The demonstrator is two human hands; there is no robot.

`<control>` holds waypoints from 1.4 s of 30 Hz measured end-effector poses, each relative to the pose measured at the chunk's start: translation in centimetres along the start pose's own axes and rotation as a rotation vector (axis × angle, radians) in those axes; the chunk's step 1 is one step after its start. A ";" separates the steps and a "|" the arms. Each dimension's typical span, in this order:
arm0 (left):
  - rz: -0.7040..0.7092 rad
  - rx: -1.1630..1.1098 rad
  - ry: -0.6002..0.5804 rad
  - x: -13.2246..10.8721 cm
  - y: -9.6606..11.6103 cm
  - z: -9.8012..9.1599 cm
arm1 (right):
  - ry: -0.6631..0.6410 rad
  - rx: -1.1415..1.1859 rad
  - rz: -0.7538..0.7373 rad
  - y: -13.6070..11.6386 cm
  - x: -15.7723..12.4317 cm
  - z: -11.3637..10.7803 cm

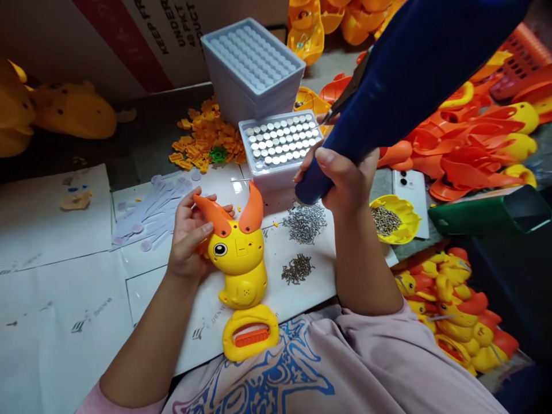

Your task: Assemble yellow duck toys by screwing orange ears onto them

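A yellow plastic toy (238, 259) with orange ear-like pieces, a round eye and a ring handle lies on the white board. My left hand (192, 236) curls around the toy's left ear and head, thumb on the orange piece. My right hand (345, 175) grips a thick blue electric screwdriver (388, 86), which slants from the upper right down over the board. Below its rounded lower end is a pile of silver screws (304, 221); whether its tip touches them cannot be made out. Closer to me is a smaller pile of darker screws (297, 269).
White trays of round silver discs (282, 141) stand beyond the screws, beside small orange parts (209, 135). Pale strips (155, 207) lie at left. To the right are a yellow bowl of screws (394, 218), a phone (411, 195), a green box (487, 213) and heaped toys (457, 310).
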State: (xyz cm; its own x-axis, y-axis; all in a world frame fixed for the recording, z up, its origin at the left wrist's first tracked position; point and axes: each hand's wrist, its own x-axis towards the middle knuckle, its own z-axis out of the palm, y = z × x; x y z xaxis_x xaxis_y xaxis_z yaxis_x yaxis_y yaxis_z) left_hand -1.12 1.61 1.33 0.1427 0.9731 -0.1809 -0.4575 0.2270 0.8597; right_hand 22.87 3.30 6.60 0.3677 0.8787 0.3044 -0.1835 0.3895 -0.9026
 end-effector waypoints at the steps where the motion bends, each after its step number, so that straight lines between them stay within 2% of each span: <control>1: -0.021 -0.018 -0.013 0.0 0.0 0.0 | 0.004 0.004 -0.005 0.0 0.0 0.0; 6: -0.061 -0.077 -0.098 0.1 -0.2 -0.1 | 0.005 0.011 -0.013 0.3 -0.1 -0.3; 10: -0.059 -0.061 -0.122 0.1 -0.1 -0.2 | -0.006 0.009 -0.035 0.4 0.0 -0.4; 13: -0.108 -0.046 -0.140 0.1 0.1 -0.3 | -0.005 -0.005 -0.033 0.2 -0.1 -0.4; 18: -0.174 -0.052 -0.105 0.0 0.4 -0.1 | -0.010 0.002 -0.038 0.0 -0.2 -0.3; 25: -0.173 -0.038 -0.140 -0.3 0.2 0.0 | -0.029 0.008 -0.045 0.5 -0.2 -0.3; 34: -0.202 -0.037 -0.095 -0.4 0.3 0.4 | 0.003 -0.041 -0.008 0.0 -0.3 -0.4; 42: -0.222 -0.041 -0.074 -0.5 0.3 0.7 | -0.031 -0.031 0.008 0.0 -0.2 -0.6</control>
State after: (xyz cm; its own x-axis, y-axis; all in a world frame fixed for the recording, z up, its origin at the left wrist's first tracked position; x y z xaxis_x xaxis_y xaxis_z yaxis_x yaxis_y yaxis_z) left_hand -0.77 1.14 2.02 0.3072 0.8938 -0.3268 -0.4428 0.4383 0.7822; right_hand 23.38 2.98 6.32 0.3375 0.8901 0.3063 -0.1581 0.3744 -0.9137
